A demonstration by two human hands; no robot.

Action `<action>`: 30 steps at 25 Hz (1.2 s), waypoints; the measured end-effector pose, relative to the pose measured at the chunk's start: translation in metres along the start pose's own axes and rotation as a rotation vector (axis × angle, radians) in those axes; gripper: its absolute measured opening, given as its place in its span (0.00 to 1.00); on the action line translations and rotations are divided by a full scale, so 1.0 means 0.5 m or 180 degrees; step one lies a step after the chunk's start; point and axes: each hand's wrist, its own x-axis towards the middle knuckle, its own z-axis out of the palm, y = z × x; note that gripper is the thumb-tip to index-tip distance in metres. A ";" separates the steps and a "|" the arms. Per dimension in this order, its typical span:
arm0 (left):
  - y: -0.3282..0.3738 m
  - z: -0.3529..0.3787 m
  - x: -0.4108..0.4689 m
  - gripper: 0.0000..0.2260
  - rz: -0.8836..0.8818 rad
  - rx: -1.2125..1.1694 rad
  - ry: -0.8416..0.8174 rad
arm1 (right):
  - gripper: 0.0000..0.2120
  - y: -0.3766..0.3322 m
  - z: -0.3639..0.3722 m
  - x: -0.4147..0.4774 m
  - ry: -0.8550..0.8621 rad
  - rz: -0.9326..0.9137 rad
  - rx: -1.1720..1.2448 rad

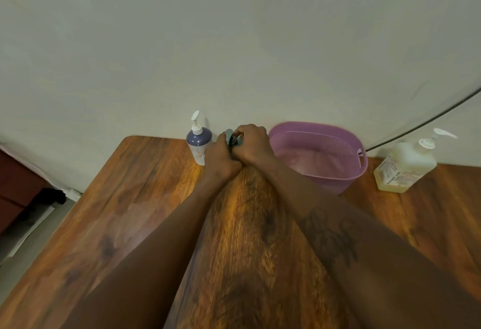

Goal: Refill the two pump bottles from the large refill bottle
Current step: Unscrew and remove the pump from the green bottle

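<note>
A small pump bottle with a grey pump head [230, 138] stands at the back of the wooden table [125, 211], almost wholly hidden by my hands. My left hand [221, 159] wraps its body and my right hand [251, 144] closes over its top. Just left of it a white pump bottle with a dark purple top [199, 144] stands upright against the wall. At the far right stands the large square refill bottle [404, 164], holding pale yellow liquid and fitted with a white pump.
A pink perforated plastic basket [356, 162] sits against the wall between my hands and the refill bottle. A dark cable [426, 122] runs along the wall above the right side. The table's left edge drops to the floor.
</note>
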 end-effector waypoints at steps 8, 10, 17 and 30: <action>0.054 -0.041 -0.156 0.27 0.0469 -0.0159 0.0460 | 0.20 0.000 -0.074 -0.179 0.0298 -0.0145 0.0612; 0.055 -0.037 -0.198 0.27 0.0551 -0.0148 0.0467 | 0.22 0.003 -0.096 -0.229 0.0341 -0.0221 0.0748; 0.072 0.000 -0.384 0.28 0.0752 -0.0349 0.0252 | 0.22 0.070 -0.135 -0.431 0.0497 -0.0534 0.0800; 0.069 0.073 -0.720 0.35 0.1064 -0.0996 0.0436 | 0.21 0.162 -0.107 -0.800 0.1450 -0.0815 0.0856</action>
